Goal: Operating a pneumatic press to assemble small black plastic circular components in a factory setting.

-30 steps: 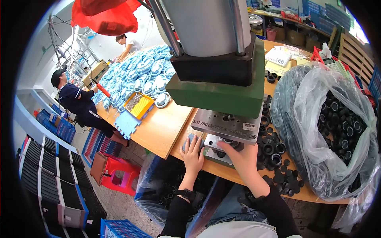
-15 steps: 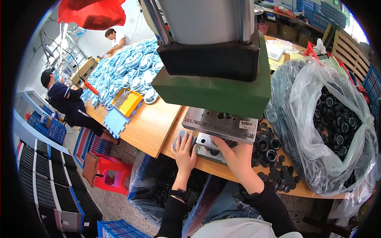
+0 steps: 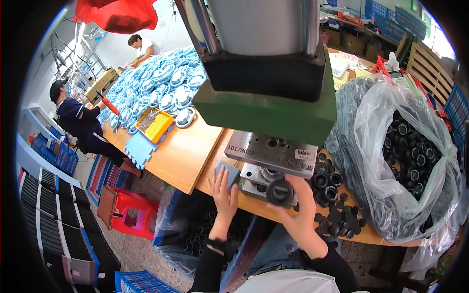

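Note:
Between the thumb and fingers of my right hand (image 3: 302, 217) is a black rubber ring (image 3: 280, 193), in front of the metal die under the press (image 3: 266, 110). The die has an upper steel plate (image 3: 261, 151) with engraved marks and a lower steel block (image 3: 250, 172); part of the lower block is hidden by the ring. My left hand (image 3: 223, 198) lies with fingers stretched out, its fingertips at a grey-blue block (image 3: 228, 174) left of the die. Right of the die, black rings (image 3: 326, 188) and small black discs (image 3: 342, 219) lie on the wooden table (image 3: 195, 156).
A clear plastic bag (image 3: 364, 161) full of black rings stands at the right. Below the table edge is a lined bin (image 3: 188, 224) of black parts. Pale blue parts (image 3: 161, 80) are heaped behind a yellow tray (image 3: 155, 126). Two other people work at the far left.
My right hand has come out from under the upper plate toward me, with the black ring now showing in it. My left hand has slid slightly back along the grey-blue block.

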Tool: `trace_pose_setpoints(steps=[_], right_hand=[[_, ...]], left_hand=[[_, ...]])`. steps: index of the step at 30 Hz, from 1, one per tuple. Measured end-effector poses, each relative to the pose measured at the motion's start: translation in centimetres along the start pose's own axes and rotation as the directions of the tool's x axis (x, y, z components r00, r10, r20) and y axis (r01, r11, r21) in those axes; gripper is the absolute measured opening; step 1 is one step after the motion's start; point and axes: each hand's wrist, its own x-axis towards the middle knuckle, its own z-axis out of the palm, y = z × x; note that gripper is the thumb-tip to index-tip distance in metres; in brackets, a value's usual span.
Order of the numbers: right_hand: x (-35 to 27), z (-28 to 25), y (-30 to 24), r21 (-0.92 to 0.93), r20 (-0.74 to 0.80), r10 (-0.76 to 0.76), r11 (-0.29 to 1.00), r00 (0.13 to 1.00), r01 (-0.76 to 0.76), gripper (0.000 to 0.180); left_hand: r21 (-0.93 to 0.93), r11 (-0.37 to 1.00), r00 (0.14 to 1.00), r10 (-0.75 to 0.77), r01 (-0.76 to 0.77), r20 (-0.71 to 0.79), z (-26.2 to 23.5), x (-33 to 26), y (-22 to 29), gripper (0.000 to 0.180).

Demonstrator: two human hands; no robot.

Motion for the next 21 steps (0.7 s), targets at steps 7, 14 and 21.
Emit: trace_pose_setpoints(steps=[7, 14, 21], right_hand=[[-3.0, -0.6, -1.6, -0.079, 0.389, -0.225, 0.958, 0.893, 0.276, 0.067], [-0.5, -11.4, -0.8, -0.201, 0.181, -0.169, 0.958, 0.969, 0.204, 0.043], [8.0, -32.5, 16.5, -0.701, -0.293, -0.002, 0.681, 0.956, -0.214, 0.020]], left_hand=[[-0.620, 0.682, 0.883, -0.085, 0.389, 0.461, -8.7, 1.1, 11.4, 0.041], [-0.066, 0.858, 0.858, -0.502, 0.510, 0.103, -11.4, -7.4, 0.0, 0.016], [0.277, 0.883, 0.920, -0.392, 0.380, -0.013, -10.1, -12.4, -3.6, 0.033]])
